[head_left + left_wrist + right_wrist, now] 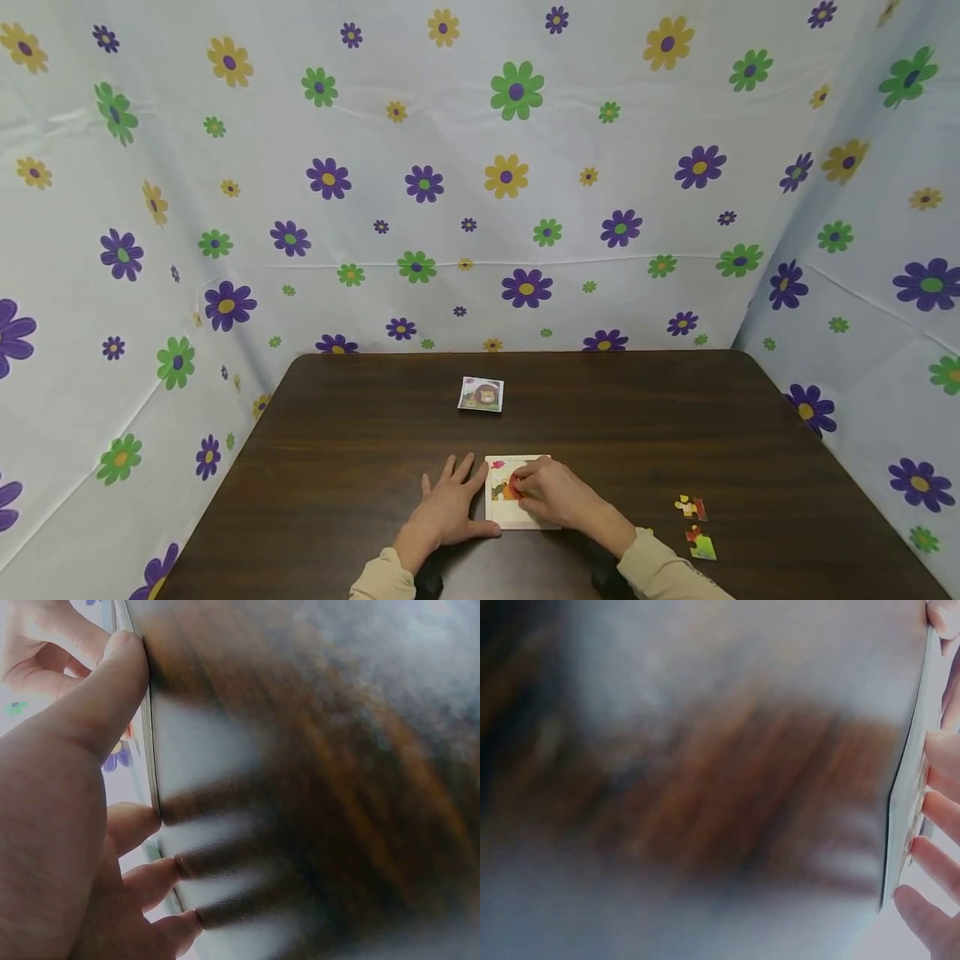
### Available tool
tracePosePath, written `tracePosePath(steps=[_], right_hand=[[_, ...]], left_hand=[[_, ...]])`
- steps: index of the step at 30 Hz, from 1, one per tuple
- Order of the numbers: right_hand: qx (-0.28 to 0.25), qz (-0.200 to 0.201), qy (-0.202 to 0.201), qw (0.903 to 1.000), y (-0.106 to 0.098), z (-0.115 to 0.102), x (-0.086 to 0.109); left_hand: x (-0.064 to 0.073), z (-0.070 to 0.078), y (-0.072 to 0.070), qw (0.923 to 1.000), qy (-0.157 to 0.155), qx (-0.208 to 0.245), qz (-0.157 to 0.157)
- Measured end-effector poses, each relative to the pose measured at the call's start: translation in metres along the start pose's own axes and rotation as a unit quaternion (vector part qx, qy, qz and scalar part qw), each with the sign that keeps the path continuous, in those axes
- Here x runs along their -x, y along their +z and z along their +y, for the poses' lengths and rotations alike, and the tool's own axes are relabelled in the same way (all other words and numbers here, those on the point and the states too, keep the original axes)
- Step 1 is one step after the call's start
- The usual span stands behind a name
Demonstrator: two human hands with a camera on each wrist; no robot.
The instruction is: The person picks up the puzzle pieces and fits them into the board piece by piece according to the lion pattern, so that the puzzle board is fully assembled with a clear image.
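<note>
A small square puzzle board (497,518) with a pale frame lies near the front of the table, part of a colourful picture inside it. My left hand (447,510) rests at its left side, fingers spread, the thumb on the lower left corner. In the left wrist view, the left thumb (124,664) touches the board's edge. Over the board's right half, my right hand (561,495) has bent fingers and pinches a red-orange puzzle piece (515,487) against the picture. The hand hides much of that piece. In the right wrist view, its fingers (937,859) meet the board's surface.
Several loose puzzle pieces (702,546) lie on the dark wooden table (360,433) at the right; another is partly hidden by the right sleeve. Farther back lies a square lion picture card (481,394). A flower-patterned curtain (480,142) surrounds the back and sides.
</note>
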State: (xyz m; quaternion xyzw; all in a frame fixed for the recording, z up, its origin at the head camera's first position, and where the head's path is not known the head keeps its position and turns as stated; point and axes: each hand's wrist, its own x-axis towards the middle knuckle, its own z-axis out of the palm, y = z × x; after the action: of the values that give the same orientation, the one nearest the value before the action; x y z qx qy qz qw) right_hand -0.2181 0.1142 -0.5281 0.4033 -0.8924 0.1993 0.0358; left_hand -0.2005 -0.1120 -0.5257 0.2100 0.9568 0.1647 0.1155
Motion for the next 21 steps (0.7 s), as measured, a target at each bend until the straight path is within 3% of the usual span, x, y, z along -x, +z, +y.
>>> tracePosePath(steps=[7, 15, 21], right_hand=[[0.005, 0.001, 0.008, 1.0000, 0.002, 0.000, 0.001], [-0.094, 0.040, 0.060, 0.9930, 0.005, 0.003, 0.003], [-0.120, 0.072, 0.067, 0.9878, -0.004, 0.004, 0.011]], left_hand=[[0.000, 0.001, 0.000, 1.0000, -0.004, -0.001, -0.003], [0.000, 0.001, -0.001, 1.0000, 0.000, 0.005, -0.001], [0.000, 0.000, 0.001, 0.9999, -0.005, 0.011, -0.005]])
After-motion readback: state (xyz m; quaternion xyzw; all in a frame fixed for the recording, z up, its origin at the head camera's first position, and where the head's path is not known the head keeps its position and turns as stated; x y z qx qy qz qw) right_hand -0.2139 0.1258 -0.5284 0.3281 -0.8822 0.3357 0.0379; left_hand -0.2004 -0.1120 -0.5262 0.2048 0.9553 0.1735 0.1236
